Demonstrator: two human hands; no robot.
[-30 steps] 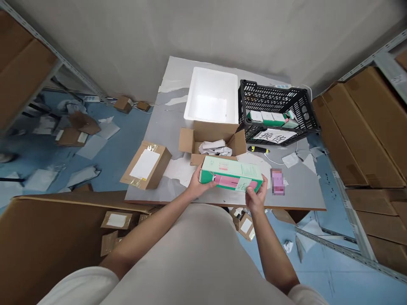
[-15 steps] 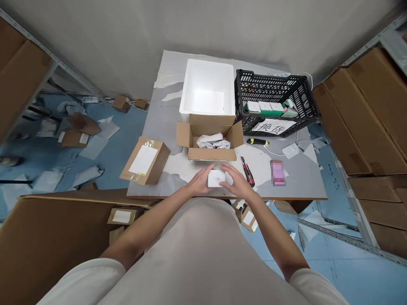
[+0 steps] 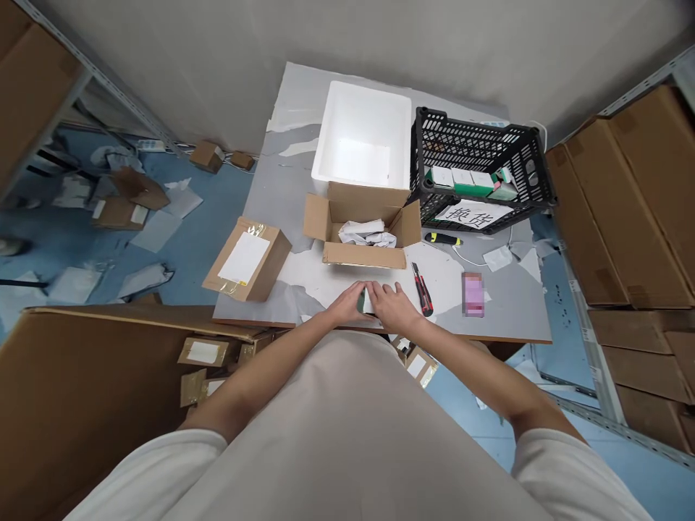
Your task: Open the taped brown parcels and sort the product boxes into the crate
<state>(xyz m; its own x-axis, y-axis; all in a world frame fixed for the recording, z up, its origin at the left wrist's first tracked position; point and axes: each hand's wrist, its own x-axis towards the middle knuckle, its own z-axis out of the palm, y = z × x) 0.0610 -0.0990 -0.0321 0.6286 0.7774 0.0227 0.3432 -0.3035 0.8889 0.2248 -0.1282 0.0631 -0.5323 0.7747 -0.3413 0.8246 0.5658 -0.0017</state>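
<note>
Near the table's front edge, a small white box with a green side [image 3: 368,305] sits between my hands. My left hand [image 3: 348,304] grips it from the left. Curled over its right part and top, my right hand [image 3: 395,307] hides much of it. Just beyond stands an open cardboard box [image 3: 365,255] with its flaps spread and crumpled white paper [image 3: 369,233] inside. To the right of my right hand lies a red and black box cutter [image 3: 422,289].
Behind the open carton stand a white foam bin [image 3: 363,119] and a black plastic crate [image 3: 486,137] holding several small boxes. A taped carton [image 3: 250,260] lies at left. Right of the cutter are a yellow-black tool [image 3: 442,239] and a pink item [image 3: 473,294].
The small box has been turned, so its green side shows instead of its printed white face. My right hand has moved over its top. The camera view has shifted slightly.
</note>
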